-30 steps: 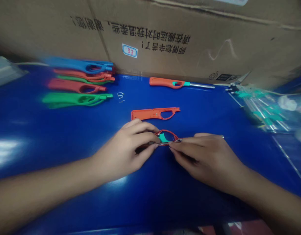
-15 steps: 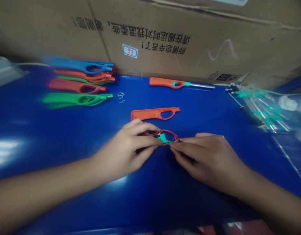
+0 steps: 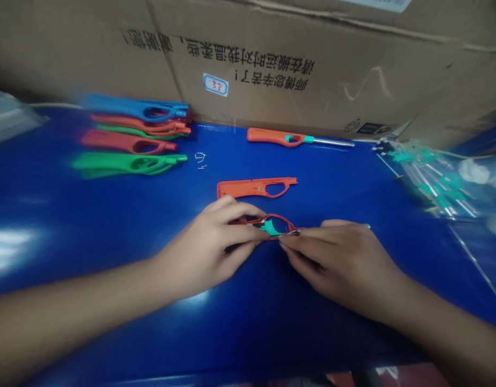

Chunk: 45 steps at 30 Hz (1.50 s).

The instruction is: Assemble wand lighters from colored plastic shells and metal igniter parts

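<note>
Between both hands is an orange-red lighter casing half (image 3: pixel 289 221) with a turquoise trigger (image 3: pixel 269 227) inside its loop. My left hand (image 3: pixel 215 242) is closed around the handle end, hiding most of it. Fingers of my right hand (image 3: pixel 337 252) pinch the front end, where thin dark and silvery parts show. A small bright tip (image 3: pixel 367 226) sticks out past the right knuckles; what lies under that hand is hidden. Just beyond the hands lies a matching orange casing half (image 3: pixel 235 188), its inner side up.
A whole orange gas lighter (image 3: pixel 268 136) lies near a cardboard box (image 3: pixel 272 32). Blue, red and green casings (image 3: pixel 127 161) are stacked at left, beside several small screws (image 3: pixel 200 158). At right, a bag (image 3: pixel 445 177) holds metal tubes with turquoise parts. The tabletop (image 3: pixel 111 333) is blue.
The view has shifted very slightly. Both hands keep their hold on the casing half, with almost no visible movement.
</note>
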Available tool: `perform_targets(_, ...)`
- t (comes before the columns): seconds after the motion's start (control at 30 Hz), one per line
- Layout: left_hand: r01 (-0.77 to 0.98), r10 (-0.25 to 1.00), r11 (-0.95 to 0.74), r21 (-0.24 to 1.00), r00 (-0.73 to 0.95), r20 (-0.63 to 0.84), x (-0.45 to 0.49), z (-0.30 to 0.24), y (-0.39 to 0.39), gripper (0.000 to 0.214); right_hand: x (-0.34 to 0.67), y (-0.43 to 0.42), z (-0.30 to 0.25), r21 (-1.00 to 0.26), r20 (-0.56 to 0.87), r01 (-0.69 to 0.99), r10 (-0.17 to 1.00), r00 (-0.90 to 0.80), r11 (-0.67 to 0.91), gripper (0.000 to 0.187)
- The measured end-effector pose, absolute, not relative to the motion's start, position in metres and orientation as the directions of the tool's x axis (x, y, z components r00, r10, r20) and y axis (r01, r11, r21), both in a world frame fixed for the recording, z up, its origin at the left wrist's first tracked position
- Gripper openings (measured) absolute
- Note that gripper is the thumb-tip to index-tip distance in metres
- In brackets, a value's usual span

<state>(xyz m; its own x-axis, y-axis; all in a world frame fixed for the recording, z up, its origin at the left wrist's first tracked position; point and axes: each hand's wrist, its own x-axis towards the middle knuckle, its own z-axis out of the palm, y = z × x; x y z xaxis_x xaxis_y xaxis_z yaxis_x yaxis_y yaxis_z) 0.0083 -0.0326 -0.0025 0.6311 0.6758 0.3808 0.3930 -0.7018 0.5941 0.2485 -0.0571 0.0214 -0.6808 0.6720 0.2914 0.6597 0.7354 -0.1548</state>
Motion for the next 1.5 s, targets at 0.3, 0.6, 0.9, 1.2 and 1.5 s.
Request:
perform_targets(0.3,0.379,0.658,-0.723,0.577,0.633,0.409,0.0089,-0.0024,-0.0327,0.023,0.2479,-0.0586,0.0243,-0.233,0.258,0.682,0.720,-0.644,0.693,0.017)
perform_targets(0.6,0.382,0.654,-0.731,0.566,0.630,0.419,0.0086,-0.0014,-0.0326,0.026,0.2479,-0.0584,0.0239,-0.220,0.241,0.687,0.721,-0.650,0.693,0.018)
perform_targets(0.9,0.397,0.647,-0.732,0.553,0.660,0.382,0.0073,-0.0019,-0.0321,0.027,0.2483,-0.0588,0.0243,-0.179,0.236,0.686,0.708,-0.666,0.705,0.018)
perform_targets(1.2,0.407,0.652,-0.726,0.554,0.662,0.370,0.0086,-0.0036,-0.0304,0.027,0.2500,-0.0593,0.0244,-0.144,0.257,0.676,0.687,-0.680,0.722,0.016)
perform_targets(1.5,0.403,0.652,-0.726,0.557,0.660,0.372,0.0081,-0.0018,-0.0315,0.026,0.2497,-0.0598,0.0240,-0.125,0.259,0.673,0.678,-0.687,0.729,0.014)
